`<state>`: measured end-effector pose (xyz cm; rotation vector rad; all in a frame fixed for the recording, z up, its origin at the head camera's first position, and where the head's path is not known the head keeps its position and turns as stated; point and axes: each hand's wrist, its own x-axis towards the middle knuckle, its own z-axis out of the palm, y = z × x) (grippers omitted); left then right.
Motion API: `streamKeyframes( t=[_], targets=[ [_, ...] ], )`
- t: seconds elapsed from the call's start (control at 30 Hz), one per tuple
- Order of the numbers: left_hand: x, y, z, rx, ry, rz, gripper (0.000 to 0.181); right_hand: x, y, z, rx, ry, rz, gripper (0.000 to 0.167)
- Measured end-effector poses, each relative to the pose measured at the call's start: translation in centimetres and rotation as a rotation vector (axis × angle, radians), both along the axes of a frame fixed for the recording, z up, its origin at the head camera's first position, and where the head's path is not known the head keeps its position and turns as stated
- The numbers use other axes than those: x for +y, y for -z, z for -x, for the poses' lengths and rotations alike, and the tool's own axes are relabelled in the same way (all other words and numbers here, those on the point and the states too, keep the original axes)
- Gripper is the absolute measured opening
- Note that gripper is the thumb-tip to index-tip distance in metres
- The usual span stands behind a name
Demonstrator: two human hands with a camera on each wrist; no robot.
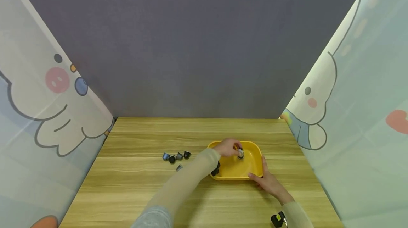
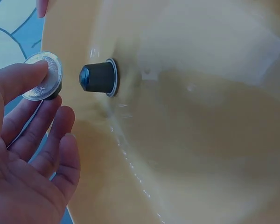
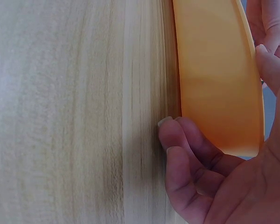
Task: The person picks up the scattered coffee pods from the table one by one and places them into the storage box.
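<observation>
Loose capsules lay on the wooden table, left; the left hand pinched a foil-lidded capsule between thumb and fingers over the yellow tray; the right hand gripped the tray's near right corner.

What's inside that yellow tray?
A dark capsule lies inside the yellow tray; the left hand pinches a silver-lidded capsule. In the head view, hand and sleeve cover the tray's left part; anything beneath can't be seen.

Several capsules lie left of the tray (all on the table).
</observation>
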<state>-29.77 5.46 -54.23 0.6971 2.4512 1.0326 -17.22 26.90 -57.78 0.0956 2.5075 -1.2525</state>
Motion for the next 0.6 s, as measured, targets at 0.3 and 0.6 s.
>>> streamKeyframes(
  t=[0.3,0.6],
  targets=[
    [0.58,0.02,-0.01,-0.01,0.005,-0.019,0.027,-0.09,0.08,-0.02,0.001,-0.003,0.021,0.108],
    [0.7,-0.55,0.39,-0.063,-0.028,-0.141,0.024,-0.1,-0.2,-0.1,0.003,-0.007,0.012,0.107]
  ],
)
